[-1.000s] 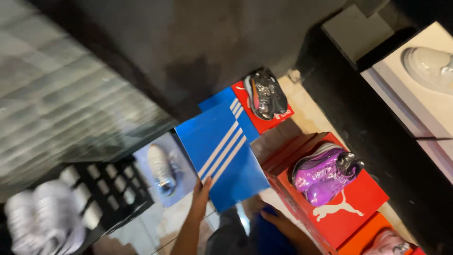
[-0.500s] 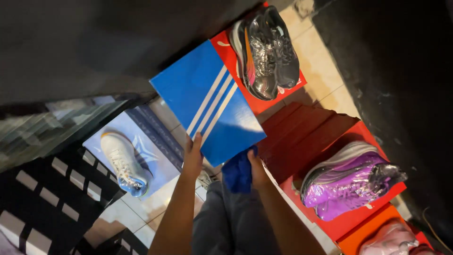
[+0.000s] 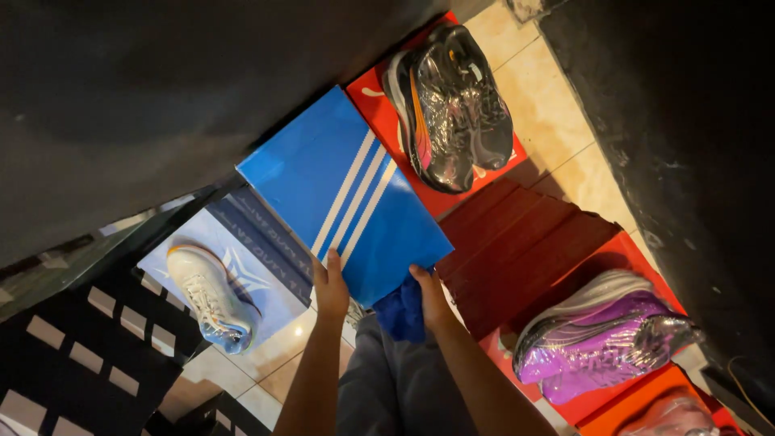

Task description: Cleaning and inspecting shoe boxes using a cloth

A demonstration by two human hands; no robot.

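Both hands hold the blue box with white stripes (image 3: 343, 198). The left hand (image 3: 331, 287) grips its near edge; the right hand (image 3: 432, 295) grips at four o'clock. A black shoe (image 3: 452, 105) sits at one o'clock.

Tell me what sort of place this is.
Likely a shoe shop or stockroom. Wrapped shoes sit on boxes on a tiled floor: a dark pair, a purple pair and a white shoe. Both hands hold a blue striped shoebox.

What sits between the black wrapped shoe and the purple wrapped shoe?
In the head view, a stack of dark red boxes lies between the black shoe and the purple shoe.
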